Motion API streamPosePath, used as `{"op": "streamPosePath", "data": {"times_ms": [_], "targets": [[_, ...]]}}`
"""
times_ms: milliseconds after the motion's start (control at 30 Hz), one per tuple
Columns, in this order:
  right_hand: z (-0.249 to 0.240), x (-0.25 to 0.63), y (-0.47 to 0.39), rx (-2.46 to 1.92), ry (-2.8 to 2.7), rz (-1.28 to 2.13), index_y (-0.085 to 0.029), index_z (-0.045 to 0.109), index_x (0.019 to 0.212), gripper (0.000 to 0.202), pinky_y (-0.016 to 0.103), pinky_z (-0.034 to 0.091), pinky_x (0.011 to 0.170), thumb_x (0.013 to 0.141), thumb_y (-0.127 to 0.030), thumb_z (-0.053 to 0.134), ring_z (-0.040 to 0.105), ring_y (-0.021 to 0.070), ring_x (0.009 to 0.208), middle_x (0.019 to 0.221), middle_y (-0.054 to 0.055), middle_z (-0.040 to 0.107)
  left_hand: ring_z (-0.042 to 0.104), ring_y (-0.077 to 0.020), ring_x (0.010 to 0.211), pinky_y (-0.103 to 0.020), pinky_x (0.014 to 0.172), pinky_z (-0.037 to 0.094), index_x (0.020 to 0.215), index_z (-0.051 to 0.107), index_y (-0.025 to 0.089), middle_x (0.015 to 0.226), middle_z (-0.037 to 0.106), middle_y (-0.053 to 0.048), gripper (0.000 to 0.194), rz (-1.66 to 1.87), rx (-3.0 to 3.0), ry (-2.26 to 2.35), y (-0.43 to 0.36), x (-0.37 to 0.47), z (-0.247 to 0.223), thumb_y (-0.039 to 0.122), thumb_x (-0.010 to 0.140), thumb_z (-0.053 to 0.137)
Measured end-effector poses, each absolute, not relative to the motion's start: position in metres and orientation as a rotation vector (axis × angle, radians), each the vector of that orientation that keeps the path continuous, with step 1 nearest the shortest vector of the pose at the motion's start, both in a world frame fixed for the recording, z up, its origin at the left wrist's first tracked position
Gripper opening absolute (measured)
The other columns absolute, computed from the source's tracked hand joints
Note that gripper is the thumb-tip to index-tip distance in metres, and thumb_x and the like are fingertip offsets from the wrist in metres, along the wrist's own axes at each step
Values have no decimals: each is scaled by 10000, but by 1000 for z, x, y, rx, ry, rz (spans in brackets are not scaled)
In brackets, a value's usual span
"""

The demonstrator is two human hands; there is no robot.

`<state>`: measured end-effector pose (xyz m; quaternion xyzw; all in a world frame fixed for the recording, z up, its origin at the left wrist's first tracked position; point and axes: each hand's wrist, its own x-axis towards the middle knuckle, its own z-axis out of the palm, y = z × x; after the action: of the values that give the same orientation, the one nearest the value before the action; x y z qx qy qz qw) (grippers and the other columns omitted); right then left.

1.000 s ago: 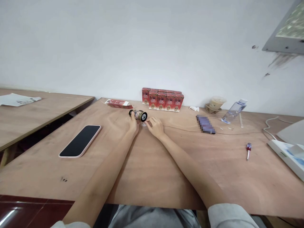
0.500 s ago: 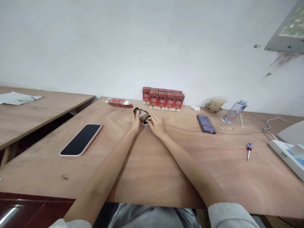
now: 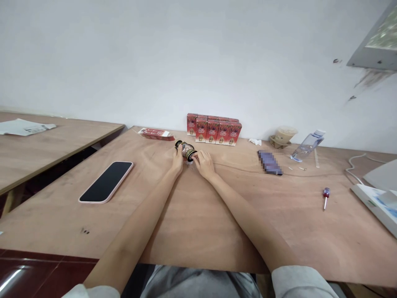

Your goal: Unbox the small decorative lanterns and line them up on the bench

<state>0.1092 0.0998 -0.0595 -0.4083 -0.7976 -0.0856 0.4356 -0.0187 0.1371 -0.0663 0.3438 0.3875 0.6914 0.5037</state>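
A small lantern-like object [image 3: 187, 150] with a clear middle and black-and-gold ends lies tilted on its side, its base facing right. My left hand [image 3: 178, 159] is wrapped round its left part. At the black base, the fingers of my right hand [image 3: 203, 162] are bent and pressed against the underside; whether they pinch some small part there is too small to tell. Just below the base, a small clear bit [image 3: 190, 163] rests on the wooden table [image 3: 198, 215]. Behind my hands stand several red printed boxes [image 3: 212, 131] in two rows.
An opened red box [image 3: 156, 134] lies at the back left, a pink-edged phone [image 3: 106, 182] nearer me. To the right are a second phone [image 3: 269, 162], a cup [image 3: 284, 135], a tilted bottle [image 3: 307, 146], a screwdriver [image 3: 325, 198] and a white tray [image 3: 372, 200].
The view has shifted very slightly. My hands and the lantern-like object hold nearly the same position as before.
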Motion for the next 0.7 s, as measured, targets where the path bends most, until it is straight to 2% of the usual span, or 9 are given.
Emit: {"op": "streamPosePath", "data": {"times_ms": [400,700], "targets": [[-59,111,99,-986,-2014,-189,-165,566,869,117,333,384,767,902,-243,485,540,213,832,846,69,618,611,-154,645,-227,524,463,853,616,132,780,662,-65,501,1660,840,964,137,-19,-66,606,695,583],[-57,111,98,-1063,-1992,-221,-169,592,876,150,329,380,771,901,-290,507,516,223,852,847,75,615,595,-135,589,-216,497,443,866,598,139,756,651,-53,505,1637,821,965,135,-18,-63,615,702,569]]}}
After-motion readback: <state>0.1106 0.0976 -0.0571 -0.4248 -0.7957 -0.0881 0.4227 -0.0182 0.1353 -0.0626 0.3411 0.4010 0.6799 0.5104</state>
